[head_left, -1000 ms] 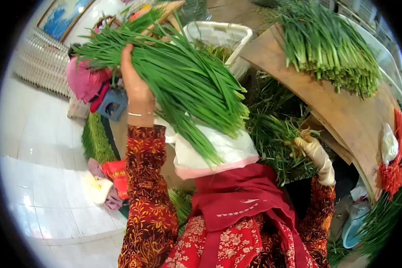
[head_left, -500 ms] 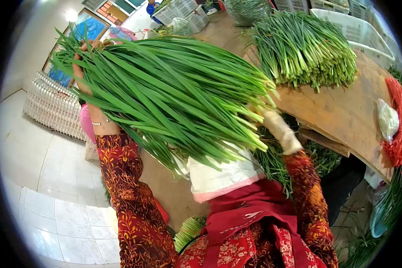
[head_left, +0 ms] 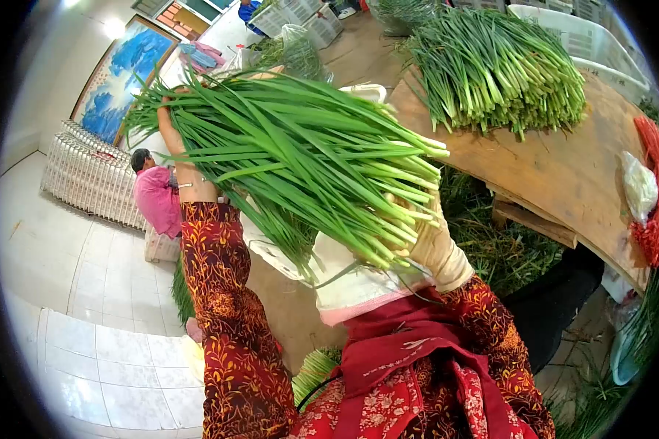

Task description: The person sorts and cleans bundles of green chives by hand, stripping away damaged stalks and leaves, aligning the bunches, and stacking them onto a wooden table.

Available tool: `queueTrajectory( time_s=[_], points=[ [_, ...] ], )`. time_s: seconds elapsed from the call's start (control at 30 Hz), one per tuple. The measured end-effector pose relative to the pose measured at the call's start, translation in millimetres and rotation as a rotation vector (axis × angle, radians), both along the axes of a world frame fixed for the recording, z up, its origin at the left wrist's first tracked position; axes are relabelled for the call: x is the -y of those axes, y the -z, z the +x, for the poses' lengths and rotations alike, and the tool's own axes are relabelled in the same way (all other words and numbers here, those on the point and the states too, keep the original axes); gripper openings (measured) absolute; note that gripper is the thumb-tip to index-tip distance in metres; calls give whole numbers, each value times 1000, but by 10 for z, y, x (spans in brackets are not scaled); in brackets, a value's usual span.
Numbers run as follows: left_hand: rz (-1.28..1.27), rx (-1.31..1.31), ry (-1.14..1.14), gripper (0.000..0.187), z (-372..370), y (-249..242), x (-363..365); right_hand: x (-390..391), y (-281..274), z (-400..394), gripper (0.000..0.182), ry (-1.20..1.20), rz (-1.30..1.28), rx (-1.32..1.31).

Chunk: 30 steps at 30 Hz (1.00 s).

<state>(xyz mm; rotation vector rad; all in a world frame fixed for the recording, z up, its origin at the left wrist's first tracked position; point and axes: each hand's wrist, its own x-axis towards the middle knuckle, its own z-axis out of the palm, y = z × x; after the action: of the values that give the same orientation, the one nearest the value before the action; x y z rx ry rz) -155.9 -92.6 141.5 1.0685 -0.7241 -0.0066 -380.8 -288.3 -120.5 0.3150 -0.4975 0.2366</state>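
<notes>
A large bundle of long green stalks [head_left: 285, 146] with pale ends lies across the view, held up in front of me. My left hand [head_left: 179, 95] is at its leafy end on the left, fingers mostly hidden by the leaves. In a cream glove, my right hand [head_left: 436, 245] grips the pale ends from below at the right. White cloth [head_left: 362, 289] lies over my lap under the bundle.
A wooden board [head_left: 534, 168] at the right bears a pile of similar stalks [head_left: 498, 69], red ties [head_left: 650, 183] and a white plastic bag [head_left: 639, 186]. Loose greens [head_left: 509, 249] lie below it. A person in pink [head_left: 157, 197] is at the left, near white crates.
The bundle's leafy end has moved right and slightly down. My right hand has come down and in under the pale ends. More of the person in pink shows now.
</notes>
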Motion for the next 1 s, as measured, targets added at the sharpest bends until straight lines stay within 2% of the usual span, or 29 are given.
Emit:
queueTrajectory(
  time_s=[0.07,0.13,0.2,0.27,0.3,0.33,0.37,0.43,0.47,0.53,0.6,0.63,0.67,0.7,0.73,0.77,0.8,0.83,0.87,0.9,0.93,0.97,1.0],
  points=[
    [-76,-40,-23,32,128,-10,-102,2,-142,-51,78,125,-197,45],
    [-60,-87,98,33,50,-62,-105,-83,-226,-86,80,141,-260,7],
    [-74,-112,4,33,35,-64,-88,-157,-293,-76,73,382,-679,-66],
    [46,-54,-332,33,139,-83,-137,-244,-260,-59,58,162,-635,-157],
    [90,32,-330,33,120,-76,-133,-267,-314,-65,50,138,-764,-161],
    [89,2,-394,31,48,-78,-81,-287,-368,-77,41,111,-892,-169],
    [20,-34,-397,30,116,-84,-125,-268,-351,-70,41,105,-898,-159],
    [-53,-82,-408,29,269,-93,-229,-188,-278,-106,25,-139,-1015,-26],
    [-29,-117,-346,28,308,-85,-305,-173,-310,-161,21,-19,-1096,-117],
    [-12,-168,-294,28,397,-61,-467,43,-531,-336,23,42,-1163,-147],
    [66,-230,-430,28,447,-83,-601,159,-454,-426,33,243,-1272,-63],
    [56,-133,-479,30,-99,-21,-323,236,-402,-530,38,269,-1301,-112],
    [52,-137,-485,30,-93,-16,-359,381,-138,-608,42,338,-1350,-127],
    [20,-111,-518,32,-72,-33,-395,543,27,-714,43,437,-1271,-94],
    [-12,-82,-550,34,-43,-65,-422,645,87,-808,43,490,-1254,-282],
    [-62,-218,-522,30,-6,-134,-456,814,350,-762,43,371,-1379,-245],
    [-65,-212,-519,30,92,-120,-490,800,404,-744,41,134,-1815,-456],
    [-81,-191,-493,27,247,-75,-524,808,375,-688,41,161,-1820,-444],
    [-96,-165,-471,24,381,-71,-591,801,337,-621,41,220,-2038,-332],
    [-90,-78,-548,21,379,-42,-546,783,286,-543,46,282,-2251,-209],
    [-84,7,-667,27,154,-18,-335,787,230,-436,56,353,-2464,-73],
    [-38,29,-688,30,43,-12,-247,772,177,-369,69,415,-2668,64],
    [11,48,-703,34,-43,-16,-173,662,-76,-279,71,743,-2441,-1]
  ],
)
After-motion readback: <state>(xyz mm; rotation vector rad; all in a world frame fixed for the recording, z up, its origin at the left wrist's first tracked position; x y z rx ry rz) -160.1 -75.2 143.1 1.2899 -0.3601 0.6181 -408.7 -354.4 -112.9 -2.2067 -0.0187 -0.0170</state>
